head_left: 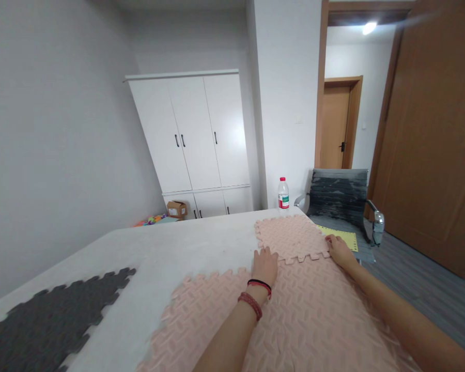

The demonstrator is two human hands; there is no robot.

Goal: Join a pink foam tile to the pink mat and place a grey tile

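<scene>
A pink foam mat tile (294,235) with toothed edges lies flat at the far end of the table. A wider stretch of pink foam matting (313,315) spreads in front of it, and their toothed edges meet along a seam. My left hand (265,266), with bracelets on its wrist, rests palm down at the left end of that seam, fingers laid out on the foam. At the right corner of the far tile, my right hand (339,250) has its fingers bent over the tile's edge. The underside of its grip is hidden.
A dark grey foam tile (54,320) lies on the white table (158,253) at left. A capped plastic bottle (283,194) stands at the far edge. Beyond the right edge is a chair (339,196) with a yellow sheet (344,238). White cabinets (205,134) stand behind.
</scene>
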